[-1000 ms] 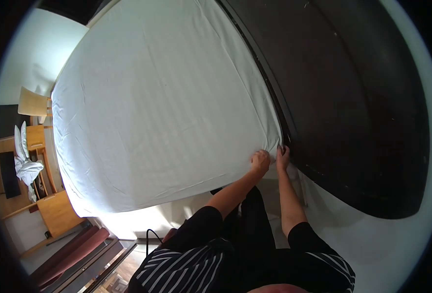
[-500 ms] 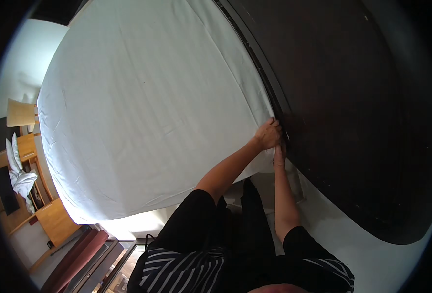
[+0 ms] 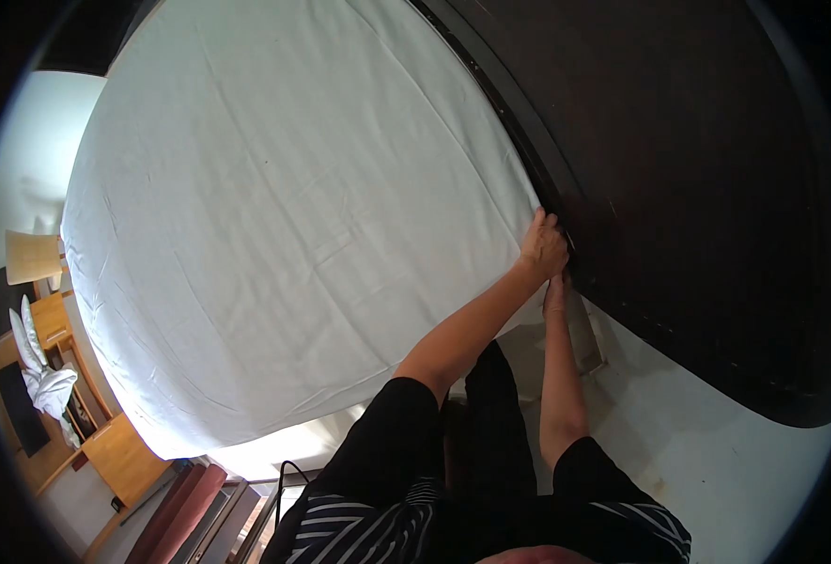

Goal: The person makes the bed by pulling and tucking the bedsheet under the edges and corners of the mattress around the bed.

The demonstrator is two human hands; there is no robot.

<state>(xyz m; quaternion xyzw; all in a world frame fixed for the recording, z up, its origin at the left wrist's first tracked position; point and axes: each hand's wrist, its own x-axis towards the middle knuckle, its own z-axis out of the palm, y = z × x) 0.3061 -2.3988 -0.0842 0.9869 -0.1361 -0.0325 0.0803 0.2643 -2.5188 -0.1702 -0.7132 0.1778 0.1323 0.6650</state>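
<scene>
A white bed sheet [image 3: 293, 207] covers the mattress, with long creases and small wrinkles across its top. My left hand [image 3: 544, 248] is at the mattress corner beside the dark headboard [image 3: 678, 188], its fingers closed on the sheet edge. Just below it, my right hand [image 3: 555, 293] grips the sheet at the side of the same corner. The right fingers are partly hidden behind my left hand and the cloth.
A lamp with a beige shade [image 3: 32, 258] stands beyond the bed's far side. Below it are a wooden cabinet [image 3: 119, 456] and a crumpled white cloth [image 3: 51, 387]. Pale floor [image 3: 697, 442] shows under the headboard's near end.
Both hands have shifted slightly right and stay at the corner. More diagonal creases run across the sheet. The view has tilted a little.
</scene>
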